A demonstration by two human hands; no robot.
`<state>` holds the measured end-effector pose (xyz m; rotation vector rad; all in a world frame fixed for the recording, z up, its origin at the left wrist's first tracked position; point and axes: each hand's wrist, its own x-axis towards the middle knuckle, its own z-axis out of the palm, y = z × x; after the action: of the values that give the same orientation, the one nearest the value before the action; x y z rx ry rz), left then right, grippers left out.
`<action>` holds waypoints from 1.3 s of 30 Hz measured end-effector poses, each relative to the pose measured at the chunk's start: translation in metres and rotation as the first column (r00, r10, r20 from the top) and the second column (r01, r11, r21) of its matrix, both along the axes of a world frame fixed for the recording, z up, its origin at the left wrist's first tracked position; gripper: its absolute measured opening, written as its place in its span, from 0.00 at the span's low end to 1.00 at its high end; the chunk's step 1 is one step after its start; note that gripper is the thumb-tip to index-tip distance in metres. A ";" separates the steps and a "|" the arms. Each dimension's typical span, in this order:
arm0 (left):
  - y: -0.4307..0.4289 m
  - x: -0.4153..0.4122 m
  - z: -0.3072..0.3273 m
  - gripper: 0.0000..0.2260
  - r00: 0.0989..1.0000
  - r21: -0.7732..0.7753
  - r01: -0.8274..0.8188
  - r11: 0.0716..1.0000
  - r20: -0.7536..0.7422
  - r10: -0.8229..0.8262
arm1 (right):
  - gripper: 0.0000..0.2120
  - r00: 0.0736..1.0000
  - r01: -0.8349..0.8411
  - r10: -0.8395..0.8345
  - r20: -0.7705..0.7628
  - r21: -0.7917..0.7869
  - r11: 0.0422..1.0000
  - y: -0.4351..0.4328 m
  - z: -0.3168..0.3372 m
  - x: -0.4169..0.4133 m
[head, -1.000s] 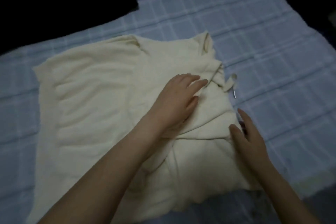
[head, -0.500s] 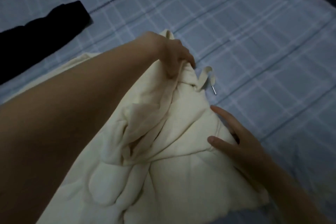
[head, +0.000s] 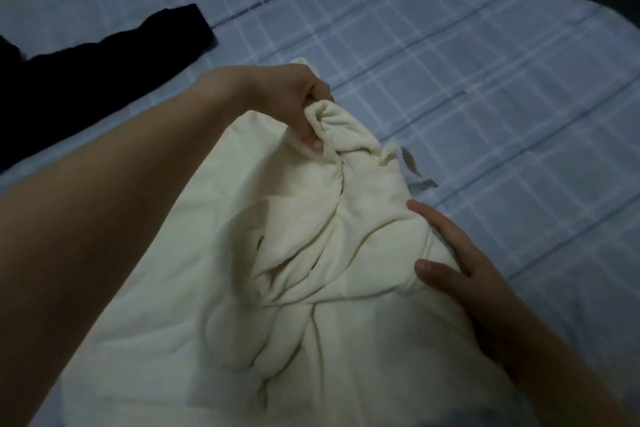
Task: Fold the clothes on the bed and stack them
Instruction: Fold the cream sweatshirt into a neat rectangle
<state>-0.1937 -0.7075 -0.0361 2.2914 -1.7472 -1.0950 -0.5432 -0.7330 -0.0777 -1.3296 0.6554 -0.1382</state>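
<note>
Left hand, arm reaching forward, clenches the bunched cream fabric garment; right hand rests straight-fingered, thumb spread.

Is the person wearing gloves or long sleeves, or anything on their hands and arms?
No. The left hand and the right hand are bare: no gloves, rings or bracelets show. The left forearm and the right forearm are bare too, with no sleeve, watch or band in view. The light is dim, so tiny marks cannot be made out.
</note>
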 end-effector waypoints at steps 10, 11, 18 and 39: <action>0.166 0.044 0.074 0.22 0.992 -0.221 -0.091 0.971 -0.109 0.068 | 0.26 0.981 0.005 -0.055 0.185 0.260 0.966 0.120 0.051 0.045; 0.185 0.049 0.080 0.21 0.989 -0.230 -0.100 0.968 -0.132 0.071 | 0.24 0.979 0.004 -0.060 0.193 0.277 0.961 0.133 0.055 0.050; 0.302 0.076 0.077 0.20 0.942 -0.275 -0.245 0.930 -0.296 0.161 | 0.25 0.983 -0.038 -0.017 0.181 0.292 0.956 0.218 0.059 0.084; 0.477 0.047 -0.014 0.29 0.754 -0.537 -0.566 0.625 -0.030 0.657 | 0.33 0.937 -0.346 0.349 -0.027 -0.224 0.911 0.374 0.021 0.126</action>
<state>-0.1468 -0.2302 -0.0499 2.3438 -0.9373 -0.2505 -0.4172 -0.3585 -0.0568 -1.6433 0.3888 0.0706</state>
